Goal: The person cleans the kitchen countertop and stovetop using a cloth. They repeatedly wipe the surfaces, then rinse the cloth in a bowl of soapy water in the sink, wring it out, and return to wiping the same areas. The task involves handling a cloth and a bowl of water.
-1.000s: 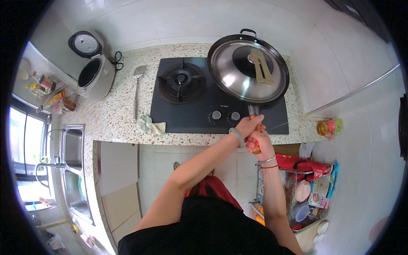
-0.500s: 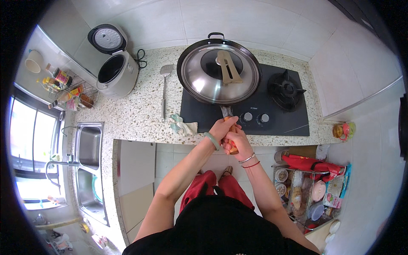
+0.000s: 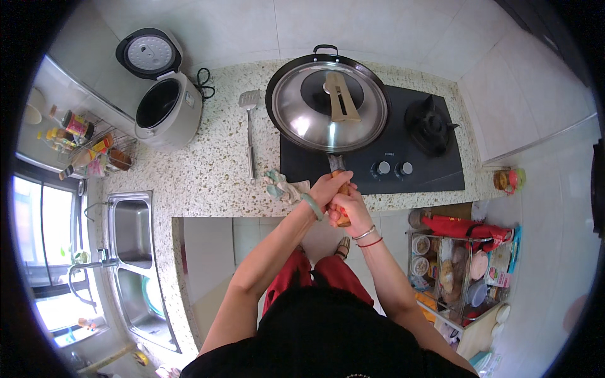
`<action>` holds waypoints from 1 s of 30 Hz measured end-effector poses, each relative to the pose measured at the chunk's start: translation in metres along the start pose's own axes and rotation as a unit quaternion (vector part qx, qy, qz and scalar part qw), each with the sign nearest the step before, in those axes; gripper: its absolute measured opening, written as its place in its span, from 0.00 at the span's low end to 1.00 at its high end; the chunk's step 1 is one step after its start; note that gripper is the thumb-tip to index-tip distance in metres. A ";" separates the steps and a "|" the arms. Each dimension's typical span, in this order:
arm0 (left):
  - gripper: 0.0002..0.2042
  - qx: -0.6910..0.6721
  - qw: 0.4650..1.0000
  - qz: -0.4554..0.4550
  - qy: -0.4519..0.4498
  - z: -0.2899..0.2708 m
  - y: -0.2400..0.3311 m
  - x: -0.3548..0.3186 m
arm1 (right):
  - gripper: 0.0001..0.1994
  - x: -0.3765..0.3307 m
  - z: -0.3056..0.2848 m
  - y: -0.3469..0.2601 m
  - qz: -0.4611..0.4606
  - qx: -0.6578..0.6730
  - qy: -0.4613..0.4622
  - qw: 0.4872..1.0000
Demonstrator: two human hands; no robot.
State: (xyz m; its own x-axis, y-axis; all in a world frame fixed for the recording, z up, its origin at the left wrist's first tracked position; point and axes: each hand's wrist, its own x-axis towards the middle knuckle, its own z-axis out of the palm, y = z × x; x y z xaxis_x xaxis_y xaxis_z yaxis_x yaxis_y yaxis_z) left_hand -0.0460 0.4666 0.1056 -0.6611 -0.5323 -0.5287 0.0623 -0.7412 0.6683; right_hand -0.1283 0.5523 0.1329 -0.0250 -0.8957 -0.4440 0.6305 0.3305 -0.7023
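A large dark wok (image 3: 272, 120) rests over the left side of the black gas hob (image 3: 372, 179). Its domed steel lid (image 3: 296, 120) is on, with a dark centre and a tan upright handle (image 3: 345, 104). The wok's orange-brown wooden handle (image 3: 342, 222) points toward me over the counter's front edge. My left hand (image 3: 329, 191), below a pale green bangle, is closed around the handle nearer the wok. Close behind it, my right hand (image 3: 353, 211) is wrapped round the handle's end. Fingers of both hands hide much of the handle.
Left of the hob lie a metal spatula (image 3: 250, 138) and a crumpled cloth (image 3: 283, 188). An open rice cooker (image 3: 173, 113) stands farther left, near a bottle rack (image 3: 113, 154). A double sink (image 3: 151, 252) is at left. A loaded shelf cart (image 3: 463, 327) stands at lower right.
The view has turned slightly. Against the hob knobs and the cloth, the wok's handle and both hands sit a little farther left; the grip is unchanged.
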 end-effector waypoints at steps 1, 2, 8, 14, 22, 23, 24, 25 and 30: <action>0.18 0.001 1.000 -0.001 -0.003 -0.002 0.001 0.000 | 0.03 0.001 0.001 0.002 0.001 -0.006 0.006 1.000; 0.18 0.000 1.000 -0.003 -0.007 -0.005 0.001 0.000 | 0.03 0.001 0.004 0.003 -0.002 -0.004 0.007 1.000; 0.18 0.002 1.000 -0.011 -0.028 -0.014 0.003 0.002 | 0.04 0.003 0.014 0.008 -0.009 0.005 0.032 0.999; 0.23 0.029 0.998 -0.004 -0.052 -0.013 0.006 0.003 | 0.04 0.000 0.017 0.002 -0.005 -0.012 0.028 1.000; 0.28 0.511 0.773 0.254 0.277 -0.085 -0.035 -0.017 | 0.25 0.000 -0.020 0.018 0.041 0.050 0.021 0.998; 0.29 0.575 0.703 0.258 0.330 -0.091 -0.047 -0.019 | 0.22 0.008 -0.039 0.032 0.065 -0.030 0.075 0.995; 0.30 0.633 0.625 0.255 0.377 -0.097 -0.057 -0.020 | 0.21 0.017 -0.052 0.053 -0.033 -0.199 0.068 0.977; 0.33 0.587 0.698 0.216 0.350 -0.105 -0.065 -0.022 | 0.21 0.027 -0.057 0.079 -0.128 -0.358 0.055 0.923; 0.29 0.669 0.625 0.185 0.359 -0.127 -0.093 -0.009 | 0.30 0.052 -0.004 0.097 -0.329 -0.627 -0.012 0.706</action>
State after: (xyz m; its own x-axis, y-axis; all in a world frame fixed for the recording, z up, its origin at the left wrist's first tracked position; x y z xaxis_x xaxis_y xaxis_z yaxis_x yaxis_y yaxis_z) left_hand 0.0491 0.4888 -0.0183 -0.2519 -0.9677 0.0137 -0.8855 0.2362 0.4002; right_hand -0.0717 0.5394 0.0391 0.0292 -0.9781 0.2062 -0.6946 -0.1683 -0.6994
